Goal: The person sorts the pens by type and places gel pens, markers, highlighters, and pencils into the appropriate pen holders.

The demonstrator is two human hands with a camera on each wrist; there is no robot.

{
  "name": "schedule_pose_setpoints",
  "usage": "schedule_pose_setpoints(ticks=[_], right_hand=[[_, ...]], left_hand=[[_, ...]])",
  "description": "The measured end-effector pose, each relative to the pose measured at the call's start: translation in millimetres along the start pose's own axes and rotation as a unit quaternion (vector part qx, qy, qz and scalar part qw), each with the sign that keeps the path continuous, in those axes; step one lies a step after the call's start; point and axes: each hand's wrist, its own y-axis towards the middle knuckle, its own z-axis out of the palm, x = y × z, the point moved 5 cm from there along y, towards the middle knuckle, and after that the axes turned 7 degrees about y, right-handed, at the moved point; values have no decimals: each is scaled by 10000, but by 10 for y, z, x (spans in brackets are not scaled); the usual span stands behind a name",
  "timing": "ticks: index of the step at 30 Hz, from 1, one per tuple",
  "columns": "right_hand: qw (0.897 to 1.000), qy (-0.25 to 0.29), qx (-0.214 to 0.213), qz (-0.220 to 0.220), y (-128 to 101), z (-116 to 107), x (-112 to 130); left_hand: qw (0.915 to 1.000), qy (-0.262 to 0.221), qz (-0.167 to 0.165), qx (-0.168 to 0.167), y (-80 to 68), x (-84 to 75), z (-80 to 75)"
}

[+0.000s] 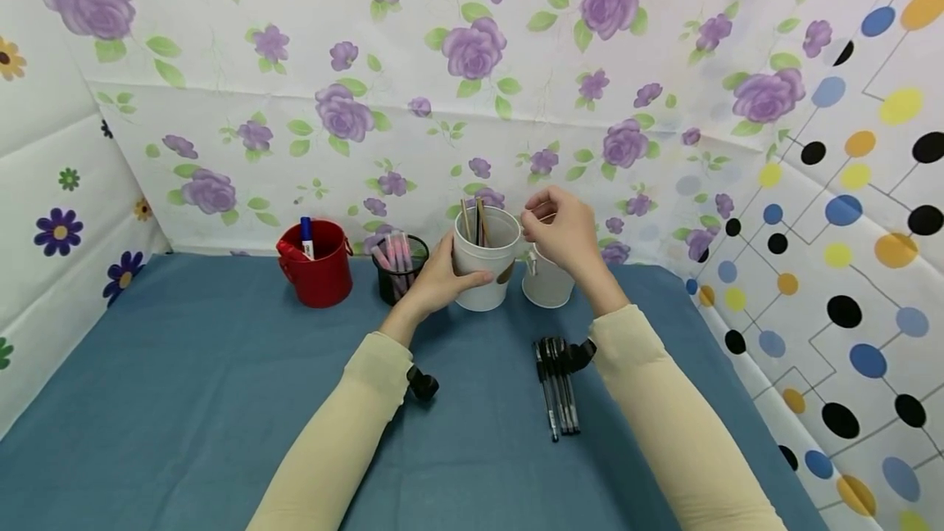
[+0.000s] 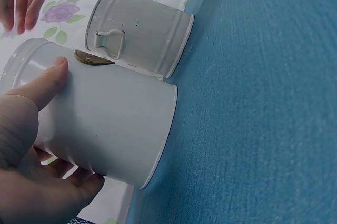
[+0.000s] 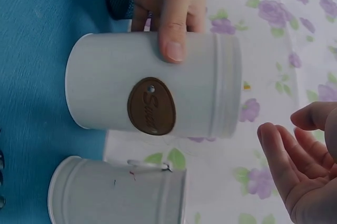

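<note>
My left hand [image 1: 437,281] grips a white metal bucket [image 1: 481,297] from its left side, the thumb across its front. Several pencils [image 1: 482,224] stand inside it, their tops above the rim. In the right wrist view the bucket shows an oval brown label [image 3: 151,116]. I cannot tell whether its base rests on the table. Just right of the rim hovers my right hand [image 1: 566,229], fingers loosely bent, thumb apart from them, with nothing held. Below that hand stands a second white bucket [image 1: 547,292] with a small side handle; its inside is hidden in the head view.
Left of my left hand is a black mesh cup [image 1: 388,292] holding several pink pens [image 1: 398,254]. A red bucket [image 1: 324,281] farther left holds a blue-capped marker [image 1: 306,238] and something red. Several black pens [image 1: 560,400] lie side by side near my right sleeve.
</note>
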Motion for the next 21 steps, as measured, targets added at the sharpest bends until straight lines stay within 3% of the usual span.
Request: schedule_pose_setpoints(ticks=[21], right_hand=[[9988,-438,139,-153,-570,-393,-37]], left_hand=[[9996,269,-91,-25,-8,-28,6]])
